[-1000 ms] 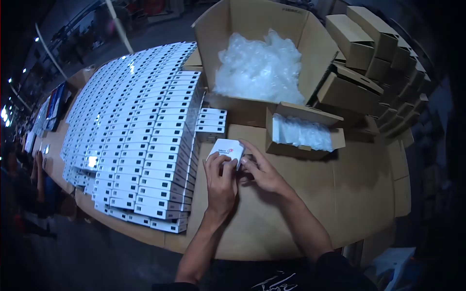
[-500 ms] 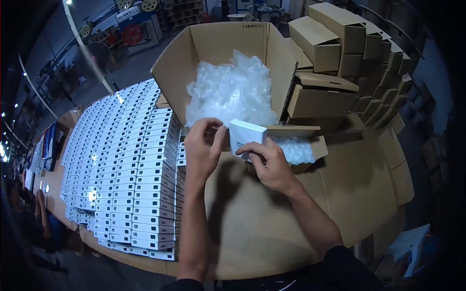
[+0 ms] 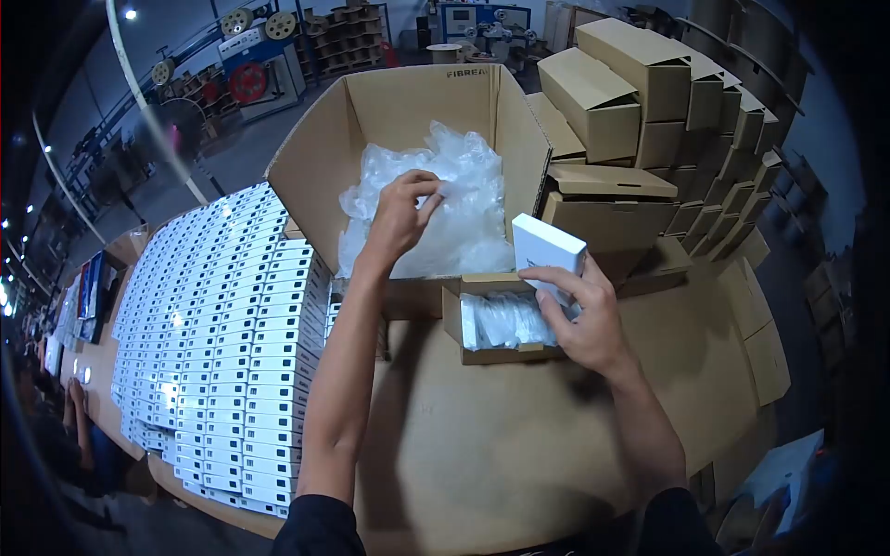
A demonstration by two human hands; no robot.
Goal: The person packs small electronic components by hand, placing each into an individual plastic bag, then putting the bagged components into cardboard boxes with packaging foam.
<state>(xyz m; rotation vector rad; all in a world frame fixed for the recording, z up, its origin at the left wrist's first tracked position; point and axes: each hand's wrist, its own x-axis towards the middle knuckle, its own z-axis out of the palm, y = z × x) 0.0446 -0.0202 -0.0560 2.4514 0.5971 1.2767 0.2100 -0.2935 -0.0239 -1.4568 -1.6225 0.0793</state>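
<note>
And here's the right hand [image 3: 586,320], just right of centre in the view, with the small white box [image 3: 549,248] gripped between thumb and fingers, the box tilted and held up above the back right corner of the small open carton [image 3: 501,356]; the left hand [image 3: 397,219], up toward eleven o'clock, is reaching over the big open carton [image 3: 315,185], thumb and fingers drawn together at the translucent plastic bags [image 3: 454,227] inside; whether they have hold of one, I cannot tell!

Down at six o'clock from the big carton sits that small carton, packed with plastic-wrapped pieces [image 3: 510,320]; over at nine o'clock, rows and rows of stacked white boxes [image 3: 218,352] crowd the surface [image 3: 464,445], the left forearm just beside them; round to one and two o'clock, brown cartons [image 3: 607,120] are piled high; and way out between eight and nine o'clock, another person's hand [image 3: 76,397] shows at the surface's far left edge.
</note>
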